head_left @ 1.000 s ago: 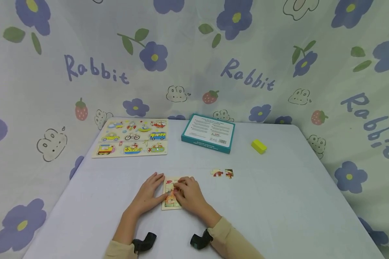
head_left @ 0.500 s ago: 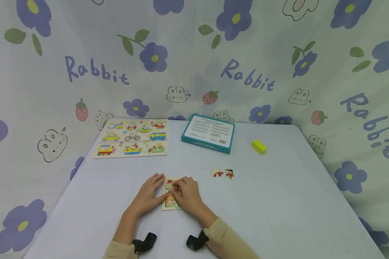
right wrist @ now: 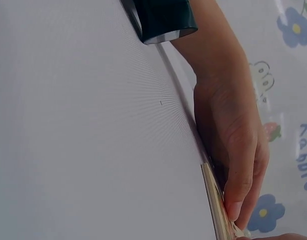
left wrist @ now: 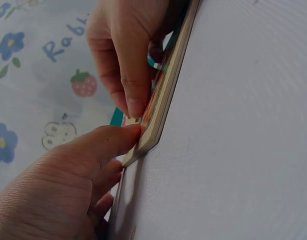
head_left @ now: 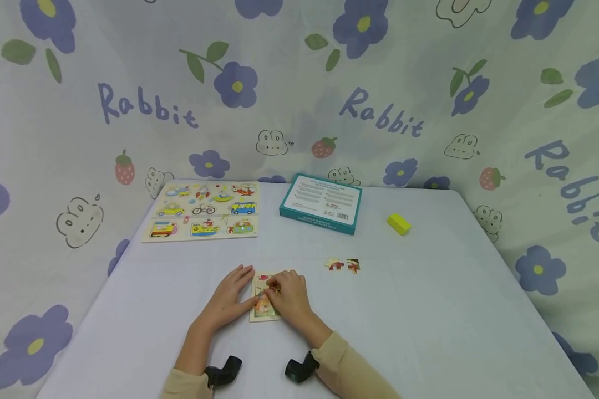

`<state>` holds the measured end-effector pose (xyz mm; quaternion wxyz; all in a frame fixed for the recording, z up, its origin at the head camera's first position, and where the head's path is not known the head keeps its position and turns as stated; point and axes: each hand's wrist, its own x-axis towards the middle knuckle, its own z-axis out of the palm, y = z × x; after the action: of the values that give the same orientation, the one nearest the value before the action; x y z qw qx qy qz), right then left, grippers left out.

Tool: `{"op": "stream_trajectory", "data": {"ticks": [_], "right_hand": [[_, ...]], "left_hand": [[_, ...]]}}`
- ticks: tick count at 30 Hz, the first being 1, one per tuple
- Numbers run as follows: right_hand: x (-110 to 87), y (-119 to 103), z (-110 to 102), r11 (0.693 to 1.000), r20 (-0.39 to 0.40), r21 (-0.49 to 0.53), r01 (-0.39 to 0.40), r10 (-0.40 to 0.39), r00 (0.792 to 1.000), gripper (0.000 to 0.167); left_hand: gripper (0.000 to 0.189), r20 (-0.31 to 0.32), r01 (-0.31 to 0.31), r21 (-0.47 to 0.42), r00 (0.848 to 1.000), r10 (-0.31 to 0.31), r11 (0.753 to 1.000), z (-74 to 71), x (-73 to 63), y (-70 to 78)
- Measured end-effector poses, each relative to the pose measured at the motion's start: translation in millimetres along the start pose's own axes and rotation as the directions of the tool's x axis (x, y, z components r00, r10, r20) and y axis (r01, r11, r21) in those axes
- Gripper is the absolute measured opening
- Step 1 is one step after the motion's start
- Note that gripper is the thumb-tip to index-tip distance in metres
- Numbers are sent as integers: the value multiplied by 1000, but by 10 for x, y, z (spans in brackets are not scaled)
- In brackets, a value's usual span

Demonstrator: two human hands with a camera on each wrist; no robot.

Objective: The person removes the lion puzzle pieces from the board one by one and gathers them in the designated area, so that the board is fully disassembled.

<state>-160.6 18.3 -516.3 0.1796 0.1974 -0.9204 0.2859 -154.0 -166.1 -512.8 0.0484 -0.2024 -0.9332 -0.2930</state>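
Note:
A small wooden jigsaw puzzle board (head_left: 265,317) lies on the white table between the two hands. My left hand (head_left: 228,298) rests along its left edge, fingers extended, with the thumb laid over the board. My right hand (head_left: 290,293) is over the board's right half and hides much of the picture. In the left wrist view, its thumb and fingers pinch a pale-edged puzzle piece (left wrist: 130,120) close to the board surface, near the left thumb tip. Two loose puzzle pieces, a left one (head_left: 335,265) and a right one (head_left: 353,266), lie beyond the right hand.
At the back left lies a wooden vehicle puzzle board (head_left: 214,217). A teal and white box (head_left: 321,202) sits at the back centre, and a yellow block (head_left: 399,224) to its right. A printed curtain (head_left: 299,100) hangs behind the table.
My right hand and forearm have shifted slightly left over the board, with its fingers drawn closer together. My left hand and the loose pieces stay in place.

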Motion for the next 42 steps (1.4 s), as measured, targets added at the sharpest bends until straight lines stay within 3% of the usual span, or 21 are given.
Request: {"op": "stream_trajectory", "data": {"ticks": [7,13,21,31,42], "right_hand": [[-3,1,24,1000,-32,10,-1,1,999,12],[-16,28,37,999,-44,53,-12,14,999,10],[-8,56,-70,993,-64,115,3,5,998,9],[35,215,-206,977,-35,191,-91,99,994,9],[77,423,-315,994,-78,96,-50,57,995,9]], "left_hand": [[66,-1,11,-8,1000,-11,1000,-8,-17,-2],[67,38,38,-15,999,-38,999,-23,-18,1],[68,49,38,-32,998,-37,999,-23,-8,5],[70,63,70,-16,996,-69,997,-16,4,18],[69,48,46,-11,998,-46,999,-21,12,15]]}}
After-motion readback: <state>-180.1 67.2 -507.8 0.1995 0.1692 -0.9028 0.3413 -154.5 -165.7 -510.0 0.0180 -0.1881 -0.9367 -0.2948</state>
